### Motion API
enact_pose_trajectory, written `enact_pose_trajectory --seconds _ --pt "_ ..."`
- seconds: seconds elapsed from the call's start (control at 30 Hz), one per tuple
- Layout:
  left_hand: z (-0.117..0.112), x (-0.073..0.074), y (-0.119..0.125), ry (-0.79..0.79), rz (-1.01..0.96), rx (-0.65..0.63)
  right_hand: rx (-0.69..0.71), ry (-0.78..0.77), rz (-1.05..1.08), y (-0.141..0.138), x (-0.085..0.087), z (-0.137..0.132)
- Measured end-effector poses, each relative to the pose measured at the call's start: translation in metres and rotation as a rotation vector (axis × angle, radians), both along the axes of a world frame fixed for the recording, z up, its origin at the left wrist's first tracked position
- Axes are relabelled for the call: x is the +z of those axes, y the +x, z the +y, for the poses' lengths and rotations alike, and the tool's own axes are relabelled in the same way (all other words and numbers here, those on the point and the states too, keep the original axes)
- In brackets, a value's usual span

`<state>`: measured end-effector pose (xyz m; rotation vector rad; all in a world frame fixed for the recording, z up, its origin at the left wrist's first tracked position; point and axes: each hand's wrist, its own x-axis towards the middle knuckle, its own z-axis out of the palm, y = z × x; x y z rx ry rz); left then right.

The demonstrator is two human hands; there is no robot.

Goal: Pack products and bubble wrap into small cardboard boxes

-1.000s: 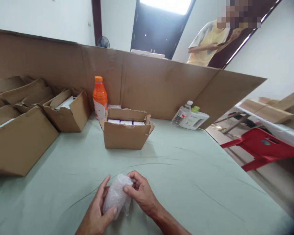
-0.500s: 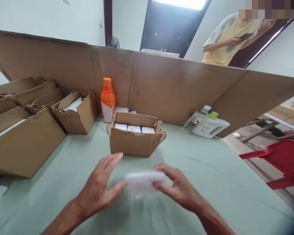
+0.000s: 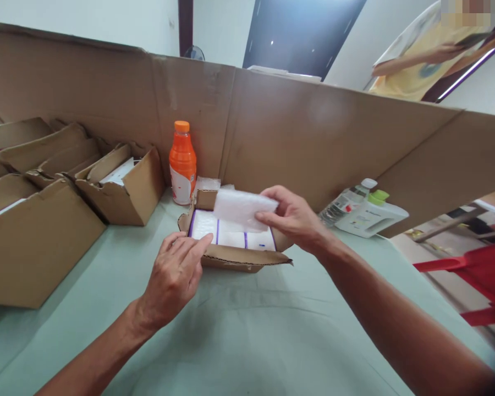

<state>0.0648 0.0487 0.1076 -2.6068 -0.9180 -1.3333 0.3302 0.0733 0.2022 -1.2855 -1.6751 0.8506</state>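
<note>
A small open cardboard box (image 3: pixel 231 262) stands on the table, its front flap tipped toward me. Inside, several white packs with purple edges (image 3: pixel 231 237) sit side by side. My right hand (image 3: pixel 295 217) pinches a flat, translucent white piece of bubble wrap (image 3: pixel 239 209) by its right end, over the rear of the box. The wrap hides part of the packs and the back wall. At the front left corner, my left hand (image 3: pixel 177 269) rests with fingers stretched out over the flap's edge, fingertips close to the leftmost pack. It holds nothing.
Larger cardboard boxes (image 3: pixel 41 247) stand on the left. An orange bottle (image 3: pixel 182 165) is behind the small box; a clear water bottle (image 3: pixel 342 204) and a white jug (image 3: pixel 371 218) are back right. A cardboard wall (image 3: pixel 313 137) borders the table. Beyond it stands a person (image 3: pixel 429 60).
My right hand has carried the bubble wrap forward and up over the box. My left hand has moved forward to the box's front left corner. The front flap now leans outward.
</note>
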Motion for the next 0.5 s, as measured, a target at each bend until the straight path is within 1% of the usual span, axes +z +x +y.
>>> enact_pose_trajectory --seconds 0.07,0.1,0.17,0.23,0.33,0.4,0.47,0.5 --pt "0.000 0.000 -0.002 -0.020 -0.004 -0.007 0.093 -0.096 -0.130 -0.009 -0.011 0.009" --pt "0.000 0.000 -0.002 -0.029 -0.006 -0.012 0.110 -0.118 -0.216 -0.011 -0.015 0.011" --pt "0.001 -0.001 -0.002 -0.047 -0.011 -0.023 0.099 -0.121 -0.365 -0.011 -0.020 0.011" --pt "0.000 -0.001 -0.002 -0.058 -0.023 -0.031 0.056 -0.101 -0.389 -0.008 -0.020 0.008" --pt "-0.003 0.002 -0.002 -0.051 -0.082 -0.021 -0.037 -0.085 -0.197 -0.004 -0.014 0.002" --pt "-0.007 0.007 -0.003 -0.064 -0.170 0.002 -0.095 -0.082 -0.046 -0.007 -0.009 -0.004" --pt "-0.014 0.014 -0.003 -0.160 -0.320 0.031 -0.107 -0.087 0.085 -0.017 -0.002 -0.014" --pt "-0.019 0.019 -0.002 -0.256 -0.422 0.034 -0.102 -0.089 0.140 -0.024 0.001 -0.020"
